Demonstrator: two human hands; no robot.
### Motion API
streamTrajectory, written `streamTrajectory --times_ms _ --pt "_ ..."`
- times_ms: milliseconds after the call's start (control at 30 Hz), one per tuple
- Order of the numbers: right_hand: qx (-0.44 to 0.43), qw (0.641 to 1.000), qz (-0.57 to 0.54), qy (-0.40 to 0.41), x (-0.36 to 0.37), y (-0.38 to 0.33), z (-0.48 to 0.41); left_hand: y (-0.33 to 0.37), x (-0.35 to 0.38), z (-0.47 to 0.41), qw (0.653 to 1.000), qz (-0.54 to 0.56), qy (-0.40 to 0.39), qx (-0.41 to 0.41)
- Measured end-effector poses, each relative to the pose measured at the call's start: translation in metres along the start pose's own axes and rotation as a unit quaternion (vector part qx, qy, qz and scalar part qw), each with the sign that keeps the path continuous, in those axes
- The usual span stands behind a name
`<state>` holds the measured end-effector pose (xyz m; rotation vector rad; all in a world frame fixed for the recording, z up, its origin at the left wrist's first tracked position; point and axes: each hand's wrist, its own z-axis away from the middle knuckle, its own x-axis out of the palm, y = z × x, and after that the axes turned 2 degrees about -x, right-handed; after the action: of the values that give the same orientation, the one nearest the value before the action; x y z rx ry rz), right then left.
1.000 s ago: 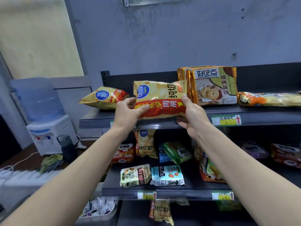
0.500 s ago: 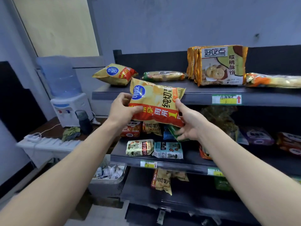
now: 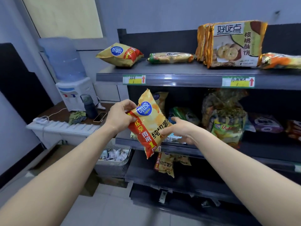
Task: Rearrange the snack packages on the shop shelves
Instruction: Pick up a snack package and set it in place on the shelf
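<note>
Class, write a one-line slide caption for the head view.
Left hand and right hand hold a yellow chip bag before the middle shelf.

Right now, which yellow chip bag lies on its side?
The top-shelf chip bag, at the left end. The held chip bag, between left hand and right hand, and the lower-shelf bag are roughly upright.

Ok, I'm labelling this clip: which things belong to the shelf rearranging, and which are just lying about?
Job: held chip bag, gripped by left hand and right hand; second chip bag and biscuit pack on the top shelf.
Lying about: water dispenser, dark bottle, phone, cloth.
</note>
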<state>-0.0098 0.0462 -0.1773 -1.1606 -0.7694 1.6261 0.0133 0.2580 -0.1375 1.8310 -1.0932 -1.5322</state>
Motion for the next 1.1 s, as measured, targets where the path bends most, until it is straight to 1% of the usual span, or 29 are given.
streamTrajectory --times_ms 67,167,200,267,300,367,500,567,667,700,767,800,867,967,1033,1100 --pt "0.001 0.999 0.012 -0.044 0.006 0.009 -0.011 -0.01 0.004 -0.005 1.0 -0.004 -0.022 0.006" --pt "0.003 0.997 0.06 -0.043 0.012 0.02 -0.031 -0.024 0.011 -0.019 0.998 -0.007 -0.055 0.008" --pt "0.002 0.997 0.064 -0.054 0.014 0.02 -0.037 -0.028 0.014 -0.025 0.998 -0.01 -0.067 0.01" --pt "-0.006 0.995 0.042 -0.091 0.018 0.02 -0.051 -0.036 0.02 -0.039 0.996 -0.008 -0.092 0.016" --pt "-0.011 0.995 0.023 -0.097 0.02 0.019 -0.058 -0.039 0.024 -0.047 0.995 -0.002 -0.103 0.018" --pt "-0.014 0.997 -0.018 -0.077 0.021 0.014 -0.072 -0.046 0.031 -0.064 0.993 0.024 -0.111 0.011" --pt "-0.034 0.997 -0.063 0.004 0.019 0.008 -0.107 -0.068 0.05 -0.104 0.99 0.109 -0.082 -0.031" --pt "-0.042 0.995 -0.087 0.037 0.019 0.007 -0.125 -0.079 0.061 -0.12 0.98 0.174 -0.074 -0.062" --pt "-0.051 0.989 -0.111 0.084 0.021 0.006 -0.151 -0.093 0.08 -0.143 0.956 0.27 -0.024 -0.115" --pt "-0.053 0.985 -0.122 0.108 0.021 0.006 -0.159 -0.095 0.086 -0.149 0.952 0.277 -0.013 -0.133" --pt "-0.06 0.977 -0.139 0.151 0.022 0.005 -0.174 -0.099 0.097 -0.162 0.95 0.264 -0.018 -0.165" --pt "-0.066 0.973 -0.145 0.168 0.022 0.004 -0.181 -0.102 0.101 -0.168 0.95 0.257 -0.029 -0.172" --pt "-0.088 0.966 -0.155 0.189 0.021 0.001 -0.194 -0.107 0.107 -0.18 0.952 0.255 -0.056 -0.158" --pt "-0.12 0.962 -0.155 0.189 0.021 -0.002 -0.216 -0.111 0.113 -0.196 0.955 0.245 -0.075 -0.147" --pt "-0.119 0.966 -0.132 0.187 0.023 -0.002 -0.229 -0.118 0.117 -0.206 0.96 0.222 -0.088 -0.145" --pt "-0.113 0.969 -0.113 0.186 0.025 0.002 -0.243 -0.128 0.122 -0.213 0.957 0.224 -0.102 -0.153"
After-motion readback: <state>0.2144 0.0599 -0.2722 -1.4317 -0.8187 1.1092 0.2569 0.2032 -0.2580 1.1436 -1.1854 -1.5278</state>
